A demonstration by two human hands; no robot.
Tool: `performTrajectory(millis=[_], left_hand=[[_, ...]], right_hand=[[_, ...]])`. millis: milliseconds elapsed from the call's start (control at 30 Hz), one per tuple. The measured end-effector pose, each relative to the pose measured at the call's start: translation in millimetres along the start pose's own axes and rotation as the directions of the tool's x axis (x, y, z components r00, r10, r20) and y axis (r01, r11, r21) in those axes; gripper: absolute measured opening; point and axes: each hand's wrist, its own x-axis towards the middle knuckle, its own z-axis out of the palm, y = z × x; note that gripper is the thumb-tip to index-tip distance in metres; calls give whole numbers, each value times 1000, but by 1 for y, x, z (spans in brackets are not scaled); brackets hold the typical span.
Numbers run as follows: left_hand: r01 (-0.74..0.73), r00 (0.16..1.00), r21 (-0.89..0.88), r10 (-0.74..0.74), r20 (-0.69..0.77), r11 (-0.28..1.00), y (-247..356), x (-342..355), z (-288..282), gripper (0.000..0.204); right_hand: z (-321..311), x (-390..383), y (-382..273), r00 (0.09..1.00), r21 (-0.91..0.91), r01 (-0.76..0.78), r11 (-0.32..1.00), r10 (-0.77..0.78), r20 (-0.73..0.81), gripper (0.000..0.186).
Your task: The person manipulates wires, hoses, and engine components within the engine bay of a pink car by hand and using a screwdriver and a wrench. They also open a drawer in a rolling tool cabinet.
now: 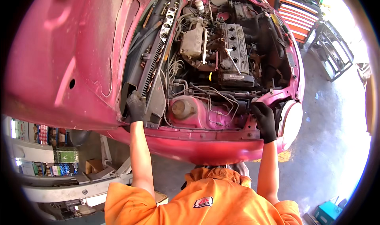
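Note:
My left hand (135,107), in a dark grey glove, is at the near end of the black cowl trough (127,91), below the raised hood. Its fingers are bunched together at the trough's edge; anything in them is too small to make out. At the front corner of the engine bay, my right hand (265,118) wears a black glove. Its fingers curl inward at the pink body edge behind the round headlight (291,124), their tips partly hidden. Between the hands lies the pink strut tower (198,112) with a round cap (183,108).
The pink hood (59,47) stands raised at left. On the engine (234,47) lie a white-handled tool (229,55) and a wrench (216,59). A red tool chest (297,17) and a metal cart (330,49) stand at far right, a teal box (327,212) near right.

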Motion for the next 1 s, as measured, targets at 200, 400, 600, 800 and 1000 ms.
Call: performTrajectory(millis=[200,400,600,800,1000], left_hand=[[-151,979,-475,64,-195,867,-11,-44,-12,24],[-194,923,-452,6,-385,870,63,-144,-29,14],[-90,845,-406,-146,-515,910,174,-243,-19,15],[-27,863,-534,-250,-439,845,316,-293,-25,15],[69,888,-558,-306,-344,827,384,-320,-31,14]], right_hand=[[3,-45,3,964,12,29,1000,-25,-263,13],[-20,-39,21,965,1,203,979,-199,-169,15],[-29,-45,15,844,304,130,944,-267,466,14],[-88,-43,19,582,71,610,789,-507,636,12],[-107,-34,14,412,162,725,670,-610,677,15]])
